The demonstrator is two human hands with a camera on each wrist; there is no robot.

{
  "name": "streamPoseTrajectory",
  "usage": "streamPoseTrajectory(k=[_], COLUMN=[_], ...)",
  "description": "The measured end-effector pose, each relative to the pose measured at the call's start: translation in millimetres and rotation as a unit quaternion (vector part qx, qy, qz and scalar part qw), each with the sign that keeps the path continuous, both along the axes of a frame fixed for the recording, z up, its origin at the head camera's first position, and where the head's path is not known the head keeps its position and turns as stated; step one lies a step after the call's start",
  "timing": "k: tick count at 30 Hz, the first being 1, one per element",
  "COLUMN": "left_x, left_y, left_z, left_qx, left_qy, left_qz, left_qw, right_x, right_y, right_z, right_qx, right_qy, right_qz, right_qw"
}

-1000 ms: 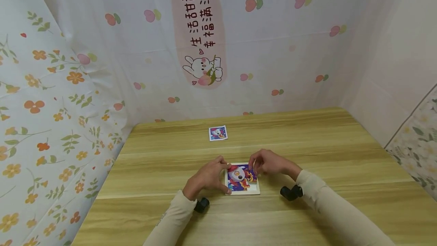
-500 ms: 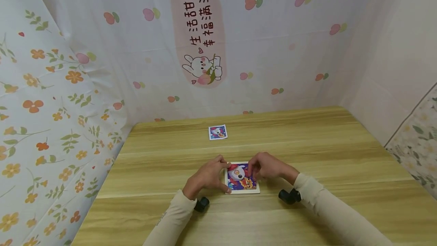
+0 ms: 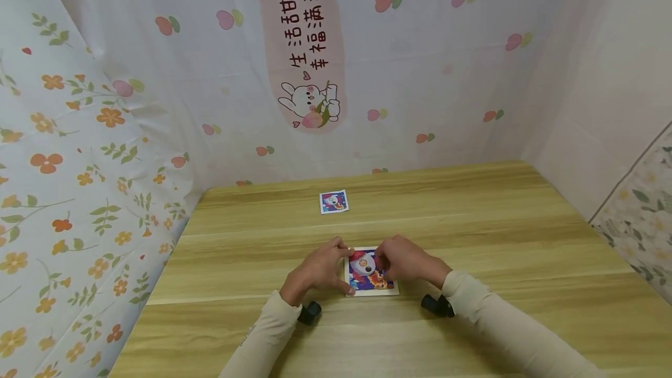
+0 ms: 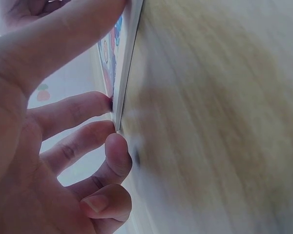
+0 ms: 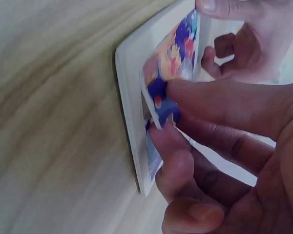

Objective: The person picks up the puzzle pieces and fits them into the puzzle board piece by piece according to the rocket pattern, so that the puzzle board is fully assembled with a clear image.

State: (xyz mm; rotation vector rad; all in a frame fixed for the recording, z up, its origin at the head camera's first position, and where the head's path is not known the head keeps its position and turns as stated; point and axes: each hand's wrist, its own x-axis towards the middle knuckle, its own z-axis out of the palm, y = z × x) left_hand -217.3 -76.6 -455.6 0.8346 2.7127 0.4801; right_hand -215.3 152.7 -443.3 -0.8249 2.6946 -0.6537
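Note:
A shallow white puzzle tray [image 3: 374, 293] holding a colourful picture puzzle [image 3: 362, 267] lies flat on the wooden table. My left hand [image 3: 318, 269] holds the tray by its left side, thumb at the near corner and fingertips at the far corner. Over the tray's right side, my right hand [image 3: 406, 259] pinches a puzzle piece [image 5: 158, 97] between thumb and fingers. In the right wrist view this blue and orange piece is tilted, one edge raised off the tray. The right hand hides part of the puzzle's right side in the head view.
A small white-bordered picture card [image 3: 333, 202] with the same design lies behind the tray. The wooden table [image 3: 252, 232] runs back to a patterned cloth [image 3: 399, 74]. Floral cloth hangs at the left.
The white gap at the puzzle's lower right is now covered by picture. My right hand has moved slightly left over the tray. The left hand keeps its hold.

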Motion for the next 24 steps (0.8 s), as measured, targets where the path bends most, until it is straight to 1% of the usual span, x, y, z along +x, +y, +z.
streamPoseTrajectory(k=[4,9,12,19,21,24], left_x=[0.2,0.4,0.6,1.6,1.9,2.2], left_y=[-0.6,-0.5,-0.5,-1.7,-1.6,-0.8], left_z=[-0.1,-0.9,-1.3,-0.8,-1.6,-3.7], left_qx=[-0.001,-0.001,0.0,0.004,0.006,0.004], left_qy=[0.0,-0.005,-0.007,0.008,0.011,0.01], left_qz=[-0.001,0.003,0.006,-0.004,-0.008,-0.011], left_qw=[1.0,1.0,1.0,1.0,0.9999,0.9999], right_x=[2.4,4.2,4.4,4.0,5.1,7.4], right_y=[-3,-5,-5,0,2,4], right_z=[-0.8,-0.8,-0.5,-6.8,-9.2,-11.3], right_qx=[-0.002,0.029,0.041,0.026,0.024,0.027], right_qy=[0.002,0.022,0.034,0.045,0.043,0.031], right_qz=[0.002,-0.004,0.001,0.019,0.015,-0.004], right_qw=[1.0,0.9993,0.9986,0.9985,0.9987,0.9991])
